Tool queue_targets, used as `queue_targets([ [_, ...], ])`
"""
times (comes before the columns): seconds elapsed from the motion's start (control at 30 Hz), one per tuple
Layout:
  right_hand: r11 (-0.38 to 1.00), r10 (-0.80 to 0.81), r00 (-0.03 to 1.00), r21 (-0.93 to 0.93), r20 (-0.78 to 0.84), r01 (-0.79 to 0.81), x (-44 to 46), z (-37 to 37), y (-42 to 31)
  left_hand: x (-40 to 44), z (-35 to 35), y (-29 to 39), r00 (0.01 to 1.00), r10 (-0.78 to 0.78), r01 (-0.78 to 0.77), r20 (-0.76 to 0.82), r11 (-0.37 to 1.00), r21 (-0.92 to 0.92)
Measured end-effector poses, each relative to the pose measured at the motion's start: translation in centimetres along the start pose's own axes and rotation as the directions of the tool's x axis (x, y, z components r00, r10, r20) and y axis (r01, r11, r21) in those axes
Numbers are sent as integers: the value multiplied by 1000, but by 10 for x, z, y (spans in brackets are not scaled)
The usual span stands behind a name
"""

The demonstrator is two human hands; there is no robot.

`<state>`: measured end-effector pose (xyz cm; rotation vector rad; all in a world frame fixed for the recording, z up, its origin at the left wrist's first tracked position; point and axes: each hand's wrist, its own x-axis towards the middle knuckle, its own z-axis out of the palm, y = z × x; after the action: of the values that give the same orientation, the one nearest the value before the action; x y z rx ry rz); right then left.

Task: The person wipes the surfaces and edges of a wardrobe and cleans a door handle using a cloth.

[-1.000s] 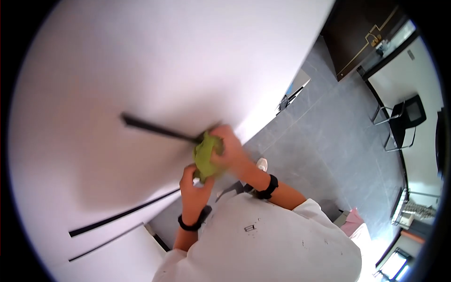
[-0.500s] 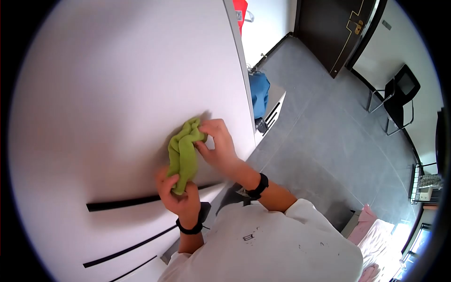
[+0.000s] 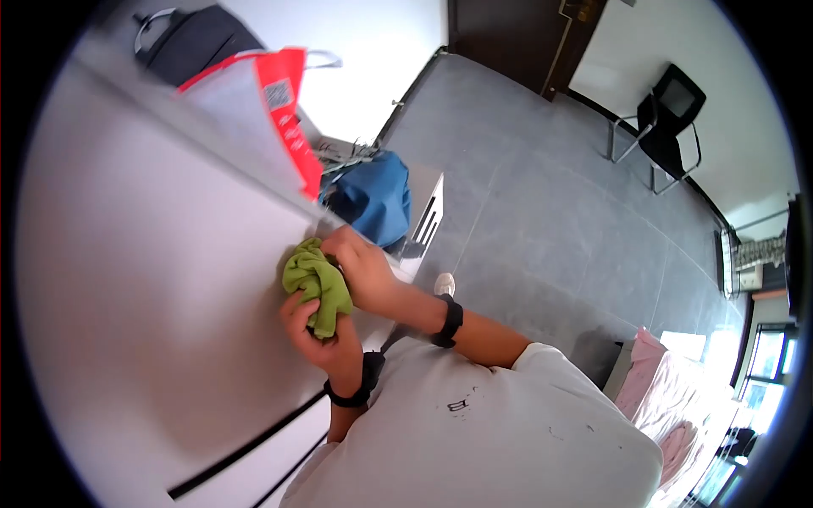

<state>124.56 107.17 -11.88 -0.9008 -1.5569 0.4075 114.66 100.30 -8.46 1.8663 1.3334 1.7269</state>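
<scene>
A bunched green cloth (image 3: 315, 279) is held between my two hands, just over the white panel surface (image 3: 178, 296). My left hand (image 3: 318, 334) grips its lower end, with thumb and fingers closed around the fabric. At the upper right of the cloth, my right hand (image 3: 360, 264) pinches it with bent fingers; its fingertips are partly hidden. Each wrist wears a black band. The cloth looks crumpled and folded over itself.
Beyond the panel's edge are a red and white bag (image 3: 288, 118), a dark backpack (image 3: 199, 42) and a blue bag (image 3: 373, 199). A black chair (image 3: 669, 118) stands by the far wall on the grey floor (image 3: 542, 203). Pink bedding (image 3: 660, 381) lies at lower right.
My view has shifted so the bags beyond the panel show more fully. The cloth has gone from a long twisted strip to a shorter bundle, with my hands closer together.
</scene>
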Motion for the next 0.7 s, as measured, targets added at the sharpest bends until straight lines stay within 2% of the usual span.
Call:
queue_targets([
  [0.07, 996, 65, 998, -57, -9, -65, 12, -30, 23, 19, 34, -1, 998, 9, -7, 57, 1000, -29],
  [0.13, 962, 259, 960, -61, -109, -267, 16, -62, 49, 39, 67, -3, 944, 148, -169, 294, 984, 50],
  [0.17, 927, 348, 921, -84, -172, -366, 13, -81, 67, 49, 84, -1, 908, 170, -178, 382, 984, -15],
  [0.2, 888, 417, 877, -98, -240, -450, 19, -105, 83, 58, 106, -8, 902, 186, -184, 390, 982, -44],
  [0.27, 834, 500, 822, -106, -272, -542, 25, -164, 104, 70, 154, -23, 823, 186, -56, 536, 967, -250],
  [0.3, 830, 495, 821, -125, -284, -544, 23, -192, 111, 73, 178, -23, 797, 107, 52, 594, 969, -243],
  [0.33, 801, 481, 850, -287, -214, -525, 20, -220, 117, 79, 206, -17, 770, 74, 96, 634, 969, -229],
  [0.37, 756, 478, 867, -439, -138, -486, 16, -248, 122, 85, 231, -14, 668, 136, 80, 732, 964, -252],
  [0.4, 739, 512, 854, -460, -91, -492, 6, -273, 131, 92, 256, -12, 550, 197, 59, 812, 960, -273],
  [0.43, 726, 541, 839, -475, -50, -497, -9, -294, 146, 93, 287, -11, 505, 347, -9, 790, 918, -397],
  [0.5, 689, 612, 779, -390, -140, -611, -40, -328, 175, 93, 342, -3, 350, 515, -32, 783, 842, -539],
  [0.53, 701, 594, 792, -394, -140, -595, -40, -343, 182, 93, 372, 3, 285, 585, -36, 759, 798, -602],
  [0.6, 690, 687, 643, 29, -338, -723, -34, -374, 194, 92, 425, 13, 156, 636, -28, 756, 768, -640],
  [0.63, 707, 670, 660, 23, -339, -707, -30, -392, 203, 91, 455, 13, 103, 648, 8, 755, 758, -652],
  [0.67, 720, 611, 678, -68, -408, -690, -27, -412, 213, 93, 484, 13, 107, 657, -14, 746, 752, -660],
  [0.7, 720, 545, 693, -159, -471, -675, -21, -435, 227, 96, 513, 14, 71, 678, -2, 732, 734, -679],
])
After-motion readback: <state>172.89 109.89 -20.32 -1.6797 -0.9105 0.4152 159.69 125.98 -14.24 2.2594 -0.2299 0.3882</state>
